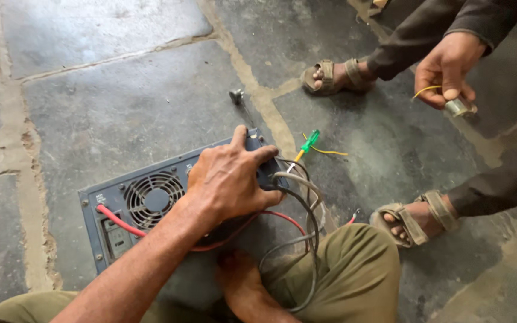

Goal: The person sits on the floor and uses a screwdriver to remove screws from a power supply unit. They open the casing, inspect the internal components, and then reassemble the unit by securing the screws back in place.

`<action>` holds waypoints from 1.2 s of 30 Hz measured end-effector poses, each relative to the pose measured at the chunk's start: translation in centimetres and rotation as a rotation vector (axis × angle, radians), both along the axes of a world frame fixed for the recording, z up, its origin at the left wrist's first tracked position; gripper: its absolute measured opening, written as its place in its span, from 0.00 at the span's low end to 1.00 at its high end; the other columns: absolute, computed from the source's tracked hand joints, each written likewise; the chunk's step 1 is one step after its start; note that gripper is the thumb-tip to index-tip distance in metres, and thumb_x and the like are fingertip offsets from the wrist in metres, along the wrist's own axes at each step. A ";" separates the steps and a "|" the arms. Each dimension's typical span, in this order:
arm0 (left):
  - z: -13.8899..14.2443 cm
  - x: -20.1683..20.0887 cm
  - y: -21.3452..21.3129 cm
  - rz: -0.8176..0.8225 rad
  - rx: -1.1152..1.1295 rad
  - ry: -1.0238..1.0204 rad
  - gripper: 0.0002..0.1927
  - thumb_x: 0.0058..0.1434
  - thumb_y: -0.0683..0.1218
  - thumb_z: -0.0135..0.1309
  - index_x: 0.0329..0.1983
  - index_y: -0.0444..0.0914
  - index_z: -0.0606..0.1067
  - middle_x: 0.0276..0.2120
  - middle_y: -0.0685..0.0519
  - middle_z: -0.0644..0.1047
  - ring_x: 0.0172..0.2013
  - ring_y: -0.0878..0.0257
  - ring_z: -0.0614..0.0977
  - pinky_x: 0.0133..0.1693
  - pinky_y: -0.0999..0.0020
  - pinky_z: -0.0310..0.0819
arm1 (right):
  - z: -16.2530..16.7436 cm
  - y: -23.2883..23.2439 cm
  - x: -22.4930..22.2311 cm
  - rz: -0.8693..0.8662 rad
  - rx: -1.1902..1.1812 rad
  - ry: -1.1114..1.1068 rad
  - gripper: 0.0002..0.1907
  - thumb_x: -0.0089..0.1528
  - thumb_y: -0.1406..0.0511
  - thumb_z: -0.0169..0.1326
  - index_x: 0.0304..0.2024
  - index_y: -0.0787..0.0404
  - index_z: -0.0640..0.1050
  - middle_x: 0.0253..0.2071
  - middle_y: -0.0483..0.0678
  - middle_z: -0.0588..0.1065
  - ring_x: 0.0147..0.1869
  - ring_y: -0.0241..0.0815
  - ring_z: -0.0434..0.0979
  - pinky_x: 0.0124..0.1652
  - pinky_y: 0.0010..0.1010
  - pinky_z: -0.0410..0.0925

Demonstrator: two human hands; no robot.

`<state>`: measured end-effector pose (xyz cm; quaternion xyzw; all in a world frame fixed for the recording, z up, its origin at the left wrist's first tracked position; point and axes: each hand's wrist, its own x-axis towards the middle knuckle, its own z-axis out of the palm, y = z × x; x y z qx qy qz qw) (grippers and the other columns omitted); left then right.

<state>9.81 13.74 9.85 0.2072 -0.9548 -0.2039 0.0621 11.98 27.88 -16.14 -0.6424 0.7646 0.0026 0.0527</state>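
Observation:
A grey metal box with a round fan grille stands tilted on the stone floor between my knees. My left hand presses down over its upper right corner, fingers spread and curled around the edge. My right hand lies low against the box's near side, with its fingers hidden. A red cable runs from the back panel under my left wrist. Grey cables loop beside my right knee.
Another person crouches at the right, sandalled feet on the floor, one hand pinching a small metal cylinder with a yellow wire. A green-handled screwdriver and a small metal part lie beyond the box.

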 end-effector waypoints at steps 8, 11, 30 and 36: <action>0.0 -0.5 0.1 0.006 0.000 -0.025 0.42 0.38 0.67 0.66 0.61 0.55 0.78 0.51 0.40 0.70 0.39 0.41 0.83 0.40 0.49 0.80 | 1.5 0.4 -0.5 0.020 0.153 -0.085 0.09 0.60 0.67 0.54 0.39 0.60 0.84 0.42 0.56 0.81 0.47 0.55 0.82 0.44 0.46 0.74; 0.1 -0.6 0.1 0.006 0.001 -0.036 0.43 0.38 0.67 0.66 0.61 0.55 0.77 0.51 0.40 0.70 0.39 0.40 0.83 0.40 0.49 0.80 | 1.9 0.8 -0.3 0.050 0.166 -0.122 0.08 0.60 0.67 0.55 0.38 0.59 0.84 0.42 0.56 0.81 0.48 0.55 0.82 0.45 0.46 0.74; 0.9 0.0 -0.2 -0.012 0.050 -0.039 0.40 0.41 0.66 0.64 0.60 0.51 0.76 0.48 0.38 0.71 0.41 0.39 0.82 0.43 0.49 0.79 | 24.7 7.3 -17.6 0.240 -0.742 -1.020 0.06 0.60 0.74 0.64 0.39 0.62 0.82 0.37 0.50 0.81 0.40 0.38 0.83 0.40 0.26 0.77; 1.1 -0.1 -0.1 -0.014 0.035 -0.036 0.40 0.41 0.65 0.64 0.61 0.53 0.76 0.48 0.38 0.71 0.40 0.39 0.83 0.43 0.49 0.79 | 21.1 0.7 -21.5 0.047 -0.709 -0.683 0.10 0.57 0.74 0.64 0.42 0.65 0.84 0.40 0.48 0.82 0.42 0.36 0.83 0.42 0.26 0.75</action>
